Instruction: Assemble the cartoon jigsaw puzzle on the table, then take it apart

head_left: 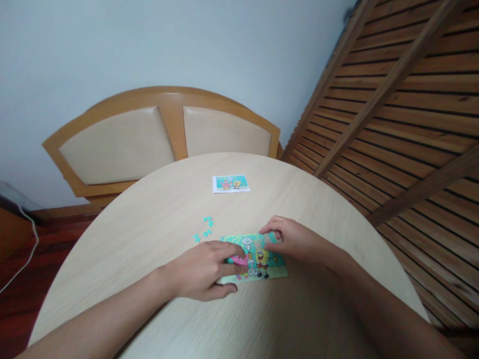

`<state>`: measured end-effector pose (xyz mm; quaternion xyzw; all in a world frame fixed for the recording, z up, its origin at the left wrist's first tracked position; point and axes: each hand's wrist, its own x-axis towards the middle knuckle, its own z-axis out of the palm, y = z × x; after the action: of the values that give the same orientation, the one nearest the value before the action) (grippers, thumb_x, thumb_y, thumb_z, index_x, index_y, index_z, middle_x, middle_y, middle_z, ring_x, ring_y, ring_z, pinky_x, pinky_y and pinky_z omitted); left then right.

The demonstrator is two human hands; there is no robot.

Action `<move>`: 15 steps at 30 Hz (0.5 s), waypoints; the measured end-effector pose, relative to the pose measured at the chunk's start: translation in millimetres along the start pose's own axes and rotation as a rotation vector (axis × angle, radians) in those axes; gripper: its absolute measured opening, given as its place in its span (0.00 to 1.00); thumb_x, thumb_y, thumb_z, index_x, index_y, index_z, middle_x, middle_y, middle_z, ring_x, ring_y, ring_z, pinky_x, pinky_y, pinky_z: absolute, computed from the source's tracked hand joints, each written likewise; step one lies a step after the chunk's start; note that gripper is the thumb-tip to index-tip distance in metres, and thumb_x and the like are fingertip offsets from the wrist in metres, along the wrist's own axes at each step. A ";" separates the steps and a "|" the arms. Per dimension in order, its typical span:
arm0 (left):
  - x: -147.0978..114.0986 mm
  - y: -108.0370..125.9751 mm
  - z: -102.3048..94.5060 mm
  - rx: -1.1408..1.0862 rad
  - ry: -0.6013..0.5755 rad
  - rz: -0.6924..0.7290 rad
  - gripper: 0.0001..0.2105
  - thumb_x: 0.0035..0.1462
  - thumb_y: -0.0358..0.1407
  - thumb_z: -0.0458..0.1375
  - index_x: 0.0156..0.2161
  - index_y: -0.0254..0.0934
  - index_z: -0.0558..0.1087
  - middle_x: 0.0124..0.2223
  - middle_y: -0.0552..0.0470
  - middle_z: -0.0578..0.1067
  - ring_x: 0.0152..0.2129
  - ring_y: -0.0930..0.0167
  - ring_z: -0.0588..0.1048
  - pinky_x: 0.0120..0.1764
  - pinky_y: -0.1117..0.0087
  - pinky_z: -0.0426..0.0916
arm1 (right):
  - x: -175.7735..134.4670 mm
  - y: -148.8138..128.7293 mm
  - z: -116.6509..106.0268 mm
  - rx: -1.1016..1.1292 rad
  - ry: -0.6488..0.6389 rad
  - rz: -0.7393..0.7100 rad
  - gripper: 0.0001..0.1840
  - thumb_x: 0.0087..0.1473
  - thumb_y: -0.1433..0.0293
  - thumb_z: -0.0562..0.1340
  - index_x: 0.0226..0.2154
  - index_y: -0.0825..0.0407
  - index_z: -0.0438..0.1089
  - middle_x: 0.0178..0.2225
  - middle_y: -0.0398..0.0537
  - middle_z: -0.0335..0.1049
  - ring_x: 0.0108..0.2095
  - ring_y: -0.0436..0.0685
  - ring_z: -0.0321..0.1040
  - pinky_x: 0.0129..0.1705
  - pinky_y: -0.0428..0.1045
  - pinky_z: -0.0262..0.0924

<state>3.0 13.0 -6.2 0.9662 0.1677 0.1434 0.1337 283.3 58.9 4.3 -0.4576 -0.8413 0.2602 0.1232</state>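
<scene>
A cartoon jigsaw puzzle [251, 273], mostly assembled in teal, green, pink and yellow, lies flat on the round table. My left hand [207, 269] rests over its left side, fingers stretched out across the pink figure and hiding part of it. At the upper right edge is my right hand [290, 238], its bent index finger and thumb apart over the puzzle. No piece shows clearly between them. Several loose teal puzzle pieces [207, 233] are scattered just beyond my left hand.
A folded picture sheet [232, 184] with a similar cartoon lies farther back on the pale round table [168, 199]. Beyond the table stands a wooden bench with cream padded panels [123, 144]. A slatted wooden screen [411, 114] leans in at the right.
</scene>
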 end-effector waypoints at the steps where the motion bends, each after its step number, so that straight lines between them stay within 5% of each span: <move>1: -0.3 -0.5 -0.1 0.000 0.000 0.006 0.15 0.66 0.42 0.55 0.54 0.38 0.71 0.54 0.40 0.73 0.51 0.59 0.73 0.54 0.56 0.71 | -0.2 -0.9 -0.4 0.000 -0.002 -0.002 0.16 0.49 0.67 0.67 0.42 0.52 0.78 0.41 0.51 0.75 0.37 0.57 0.70 0.41 0.50 0.64; 11: -0.4 1.3 -3.3 0.027 0.002 0.060 0.12 0.68 0.38 0.53 0.50 0.37 0.73 0.51 0.42 0.76 0.50 0.61 0.75 0.52 0.58 0.73 | -0.7 -4.9 4.1 -0.030 -0.011 0.014 0.12 0.47 0.71 0.65 0.38 0.52 0.78 0.39 0.50 0.74 0.36 0.57 0.69 0.40 0.49 0.62; 15: -6.2 -0.8 -24.9 0.061 0.025 0.059 0.14 0.69 0.35 0.50 0.34 0.37 0.74 0.33 0.47 0.78 0.33 0.66 0.77 0.37 0.65 0.73 | -1.0 -5.8 4.9 -0.049 -0.016 0.038 0.11 0.47 0.70 0.64 0.37 0.52 0.77 0.39 0.49 0.74 0.37 0.57 0.70 0.40 0.49 0.62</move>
<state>-10.8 16.8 15.1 0.9724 0.1453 0.1543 0.0977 277.5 53.9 3.4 -0.4742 -0.8395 0.2455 0.1005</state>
